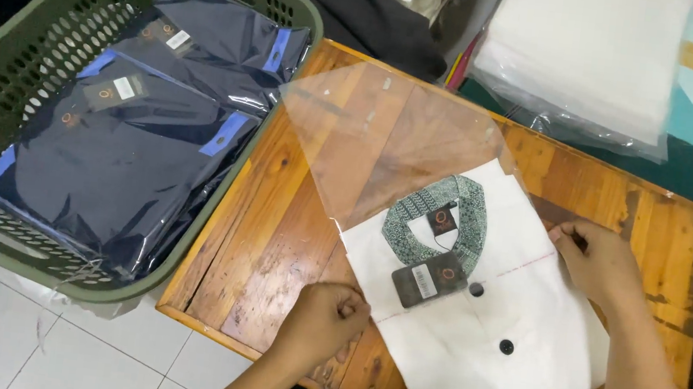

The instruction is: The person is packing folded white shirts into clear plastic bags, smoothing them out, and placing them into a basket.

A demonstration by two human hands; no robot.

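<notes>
Head view looked down on a folded white shirt point(476, 357) with a green patterned collar point(439, 218), dark buttons and a dark hang tag point(429, 279), lying on a low wooden table point(292, 214) toward its near right side. The shirt sat inside a clear plastic bag point(388, 138), whose open flap stood up past the collar and lay across the tabletop.

Both hands were at the line where the flap met the shirt. The left hand point(324, 318) was closed, its fingers curled and pinching the bag's edge at the shirt's left side, near the table's front edge. The right hand point(600, 262) pinched the bag's opposite edge at the shirt's right side, fingertips pressed together on the plastic.

Just left of the table stood a green perforated basket point(21, 71), holding bagged dark navy shirts point(116, 160) with blue trim, stacked flat. Beyond the table's far right corner lay a stack of white material in clear plastic point(588, 57), and dark fabric point(359, 5) was heaped behind the far edge. White floor tiles point(102, 358) showed below the basket.
</notes>
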